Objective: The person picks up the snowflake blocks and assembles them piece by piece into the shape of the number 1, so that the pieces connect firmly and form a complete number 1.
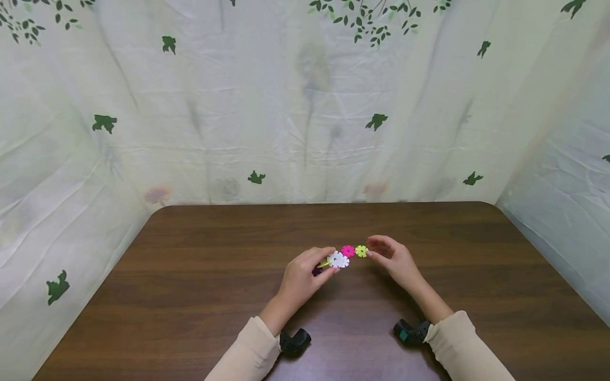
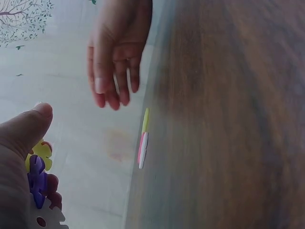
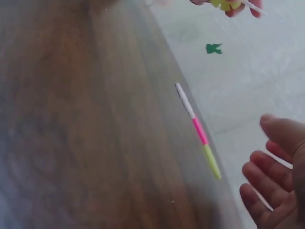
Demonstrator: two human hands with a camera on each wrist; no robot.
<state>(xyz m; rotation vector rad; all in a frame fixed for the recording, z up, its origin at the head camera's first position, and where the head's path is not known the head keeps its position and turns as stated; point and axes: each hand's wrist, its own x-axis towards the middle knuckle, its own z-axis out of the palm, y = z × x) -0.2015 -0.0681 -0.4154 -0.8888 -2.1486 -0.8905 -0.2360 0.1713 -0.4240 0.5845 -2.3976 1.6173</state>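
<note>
My left hand (image 1: 305, 272) holds a small cluster of flower-shaped plastic discs between thumb and fingers. In the left wrist view the cluster shows a yellow disc (image 2: 43, 155), a purple disc (image 2: 37, 179) and a white disc (image 2: 45, 218); fingers partly hide it. Flat on the table lie a pink disc (image 1: 348, 251), a yellow disc (image 1: 361, 251) and a white disc (image 3: 185, 99), in a row. The held white disc overlaps the one on the table in the head view. My right hand (image 1: 393, 260) hovers beside the yellow disc, fingers loosely bent, holding nothing.
The brown wooden table (image 1: 190, 296) has rounded far corners. A pale curtain (image 1: 267, 106) with leaf and bird prints hangs behind it and along both sides. Each wrist carries a black camera, such as the left one (image 1: 295, 342).
</note>
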